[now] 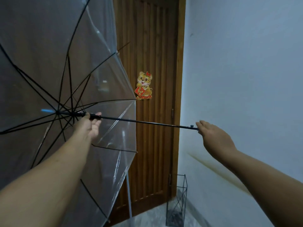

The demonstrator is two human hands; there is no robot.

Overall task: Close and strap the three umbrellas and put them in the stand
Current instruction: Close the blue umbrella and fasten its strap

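a: where's the umbrella (pixel 65 66) right now?

b: it's open, held sideways across the view. the clear canopy with black ribs fills the 9 to 11 o'clock part of the picture, and the thin black shaft (pixel 147 122) runs from the hub out toward 3 o'clock.

a: and the hands?

b: the left hand (pixel 91 123) is at the canopy end, fingers curled round the black runner on the shaft, just right of where the ribs meet. the right hand (pixel 214 136) is at the far end of the shaft, at about 3 o'clock from the left one. its fingers wrap what must be the handle end, though the hand hides that part, so i can't tell its shape.

a: so the shaft spans between them?

b: yes, bare shaft between the two hands, sloping slightly down toward the right hand.

a: the stand?

b: a black wire stand (pixel 177 202) sits on the floor at 5 o'clock, against the white wall (pixel 246 63) and beside the wooden door (pixel 155 46). it's well below both hands.

a: anything on the door?

b: a tiger sticker (pixel 144 86), just past the canopy's edge.
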